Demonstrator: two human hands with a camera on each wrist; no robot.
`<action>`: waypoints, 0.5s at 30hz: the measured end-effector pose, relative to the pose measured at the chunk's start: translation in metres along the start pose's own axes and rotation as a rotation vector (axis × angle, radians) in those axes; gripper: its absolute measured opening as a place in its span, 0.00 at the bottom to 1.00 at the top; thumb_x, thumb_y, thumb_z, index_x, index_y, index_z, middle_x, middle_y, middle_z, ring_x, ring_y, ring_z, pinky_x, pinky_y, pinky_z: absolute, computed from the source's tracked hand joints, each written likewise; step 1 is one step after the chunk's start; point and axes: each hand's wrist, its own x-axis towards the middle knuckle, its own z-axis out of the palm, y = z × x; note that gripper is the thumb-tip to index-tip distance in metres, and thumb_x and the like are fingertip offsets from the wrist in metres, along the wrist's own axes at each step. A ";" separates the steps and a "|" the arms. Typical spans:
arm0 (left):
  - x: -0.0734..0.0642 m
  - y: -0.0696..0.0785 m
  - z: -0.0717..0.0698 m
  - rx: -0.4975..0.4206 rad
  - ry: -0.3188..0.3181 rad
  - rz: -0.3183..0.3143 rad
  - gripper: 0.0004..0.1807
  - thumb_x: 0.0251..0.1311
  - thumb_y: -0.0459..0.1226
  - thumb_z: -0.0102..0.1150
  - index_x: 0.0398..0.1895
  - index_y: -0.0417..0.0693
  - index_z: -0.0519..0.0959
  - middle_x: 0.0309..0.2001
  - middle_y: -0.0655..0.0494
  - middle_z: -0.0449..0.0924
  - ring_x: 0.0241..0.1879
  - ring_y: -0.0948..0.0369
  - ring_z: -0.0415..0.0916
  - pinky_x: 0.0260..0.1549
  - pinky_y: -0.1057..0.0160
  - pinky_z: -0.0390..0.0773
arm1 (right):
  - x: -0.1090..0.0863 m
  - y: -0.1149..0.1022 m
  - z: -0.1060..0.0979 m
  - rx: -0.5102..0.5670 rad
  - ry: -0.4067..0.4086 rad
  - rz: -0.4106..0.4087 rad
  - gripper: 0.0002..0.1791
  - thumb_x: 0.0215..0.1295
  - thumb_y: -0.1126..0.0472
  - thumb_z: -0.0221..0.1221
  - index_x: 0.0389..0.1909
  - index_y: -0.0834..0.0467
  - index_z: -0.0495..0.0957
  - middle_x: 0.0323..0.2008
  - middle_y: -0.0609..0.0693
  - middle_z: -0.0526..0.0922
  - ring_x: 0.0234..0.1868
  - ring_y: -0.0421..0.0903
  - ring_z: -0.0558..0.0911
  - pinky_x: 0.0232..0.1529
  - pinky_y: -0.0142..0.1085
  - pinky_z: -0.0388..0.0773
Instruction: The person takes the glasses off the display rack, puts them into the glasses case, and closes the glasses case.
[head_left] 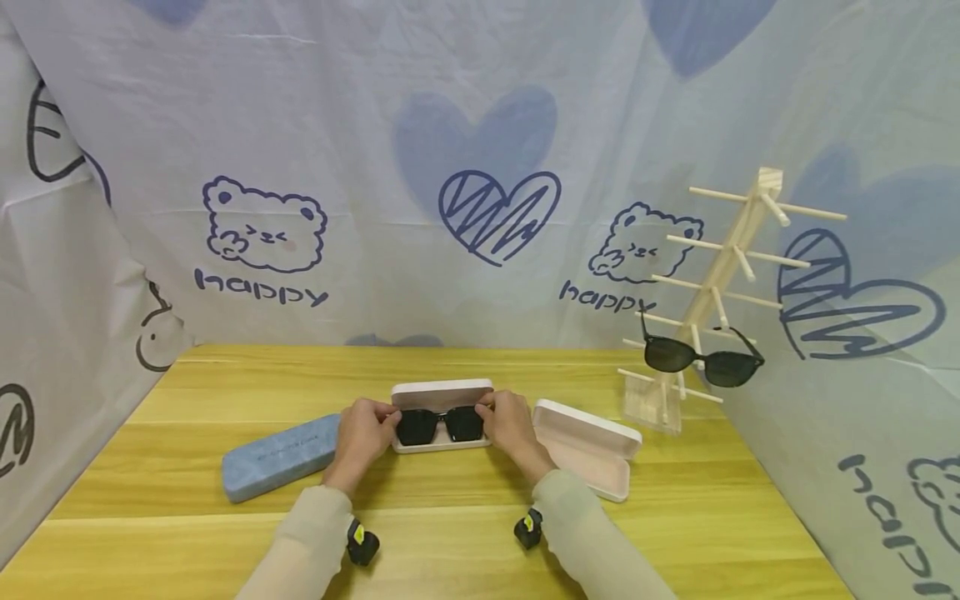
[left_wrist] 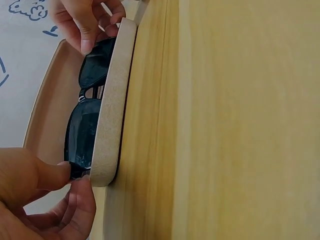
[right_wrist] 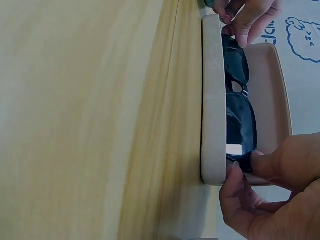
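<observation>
Black sunglasses [head_left: 441, 426] with dark lenses lie within an opened pale glasses case [head_left: 442, 388], lenses facing me. My left hand [head_left: 365, 433] pinches their left end between thumb and fingers. At the other end, my right hand [head_left: 510, 423] pinches the frame corner the same way. Both wrist views show the sunglasses [left_wrist: 84, 131] partly below the front wall of the case [right_wrist: 214, 105], with thumbs on the outer lens edges. The temples are hidden behind the lenses.
Left of the case lies a closed blue glasses case [head_left: 281, 457]. On the right, another pale case [head_left: 588, 454] stands open. Behind it rises a wooden display rack [head_left: 712, 292] with pegs, holding a second pair of sunglasses [head_left: 701, 360]. Printed cloth [head_left: 360, 125] hangs behind the table [head_left: 442, 542].
</observation>
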 end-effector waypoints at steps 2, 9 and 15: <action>0.001 0.000 0.001 0.000 0.007 -0.006 0.11 0.69 0.35 0.64 0.45 0.39 0.90 0.42 0.40 0.90 0.35 0.53 0.85 0.25 0.65 0.77 | 0.000 0.000 0.000 -0.003 -0.001 0.007 0.09 0.70 0.63 0.63 0.35 0.60 0.91 0.40 0.55 0.92 0.49 0.57 0.89 0.52 0.50 0.85; 0.003 -0.001 0.005 0.006 0.062 -0.001 0.08 0.65 0.36 0.68 0.39 0.41 0.92 0.38 0.43 0.91 0.34 0.52 0.85 0.26 0.63 0.79 | 0.001 0.001 0.000 -0.006 -0.013 0.055 0.08 0.69 0.63 0.65 0.36 0.57 0.92 0.41 0.53 0.92 0.48 0.54 0.89 0.51 0.48 0.86; 0.002 0.000 0.009 -0.009 0.086 0.007 0.07 0.63 0.36 0.70 0.38 0.43 0.92 0.37 0.45 0.92 0.38 0.48 0.87 0.31 0.56 0.83 | -0.004 0.001 -0.001 -0.009 0.032 0.006 0.09 0.67 0.67 0.64 0.42 0.58 0.92 0.43 0.55 0.92 0.49 0.56 0.89 0.48 0.48 0.88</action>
